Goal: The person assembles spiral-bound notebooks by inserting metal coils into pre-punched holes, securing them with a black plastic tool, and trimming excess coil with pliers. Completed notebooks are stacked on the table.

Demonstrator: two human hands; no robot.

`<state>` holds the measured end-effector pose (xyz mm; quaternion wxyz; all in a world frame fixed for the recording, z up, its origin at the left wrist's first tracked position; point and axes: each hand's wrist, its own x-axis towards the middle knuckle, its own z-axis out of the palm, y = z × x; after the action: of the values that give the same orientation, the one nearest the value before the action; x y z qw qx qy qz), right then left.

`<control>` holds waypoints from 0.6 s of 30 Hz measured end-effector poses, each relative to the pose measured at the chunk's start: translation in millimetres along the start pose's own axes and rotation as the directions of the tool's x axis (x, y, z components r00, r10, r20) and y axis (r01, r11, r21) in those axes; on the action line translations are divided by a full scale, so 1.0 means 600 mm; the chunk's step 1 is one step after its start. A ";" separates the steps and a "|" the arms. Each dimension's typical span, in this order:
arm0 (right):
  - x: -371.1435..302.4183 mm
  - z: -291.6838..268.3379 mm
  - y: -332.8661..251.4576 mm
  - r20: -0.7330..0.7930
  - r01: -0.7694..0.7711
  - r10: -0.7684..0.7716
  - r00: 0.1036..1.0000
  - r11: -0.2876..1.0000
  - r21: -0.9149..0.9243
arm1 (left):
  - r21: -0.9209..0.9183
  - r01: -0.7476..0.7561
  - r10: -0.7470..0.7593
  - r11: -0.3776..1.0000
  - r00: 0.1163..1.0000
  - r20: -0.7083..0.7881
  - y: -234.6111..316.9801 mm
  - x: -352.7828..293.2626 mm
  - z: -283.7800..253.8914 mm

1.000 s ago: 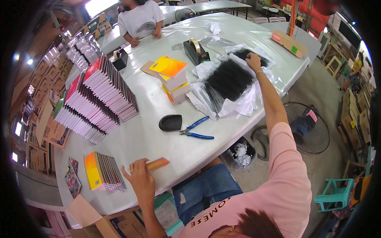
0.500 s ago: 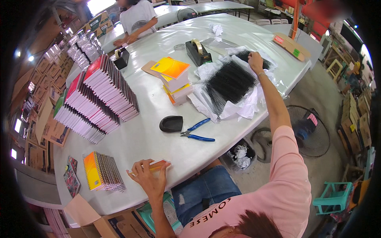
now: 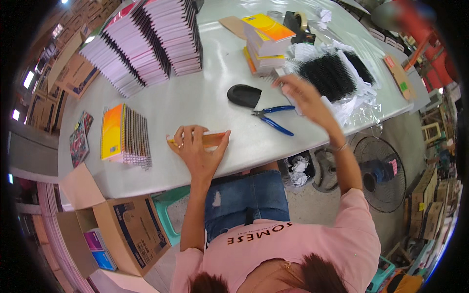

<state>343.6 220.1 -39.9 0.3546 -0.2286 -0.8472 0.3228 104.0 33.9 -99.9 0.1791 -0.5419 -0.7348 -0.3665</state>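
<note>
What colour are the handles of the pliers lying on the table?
The pliers' handles are blue, best seen in the head view.

The right hand is blurred; whether its fingers hold anything cannot be told. The left hand hides part of an orange notebook. The upper edge cuts off the tall notebook stacks. A yellow notebook pile partly covers the tape dispenser.
</note>
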 end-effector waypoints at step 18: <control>-0.028 0.160 -0.073 0.137 -0.023 0.035 0.990 0.996 -0.088 | -0.074 0.019 -0.020 0.997 1.000 -0.009 -0.004 -0.003 0.010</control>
<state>275.8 142.7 -68.2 0.2802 -0.2329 -0.8795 0.3061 102.9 37.0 -106.0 0.1590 -0.5392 -0.7250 -0.3980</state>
